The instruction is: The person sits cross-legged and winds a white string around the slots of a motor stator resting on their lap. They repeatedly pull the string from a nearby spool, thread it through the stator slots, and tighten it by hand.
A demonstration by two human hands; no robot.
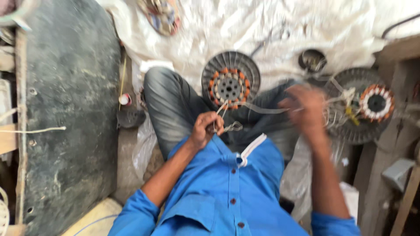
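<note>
My left hand (204, 130) is closed on thin white wires (232, 126) just above my lap. A pale strand (262, 109) runs from it to my right hand (306, 111), which is blurred with motion and pinches the strand's other end. Beyond my left hand a round grey motor stator (230, 81) with orange and white windings rests between my knees. A second stator (365, 105) with orange windings and loose wire leads lies just right of my right hand. I wear a blue shirt and grey trousers.
A white plastic sheet (262, 30) covers the floor ahead. A dark grey slab (65, 109) lies at the left, a small dark round part (130, 117) beside it. A small round metal part (312, 60) sits behind the stators. Wooden pieces (400, 131) stand at the right edge.
</note>
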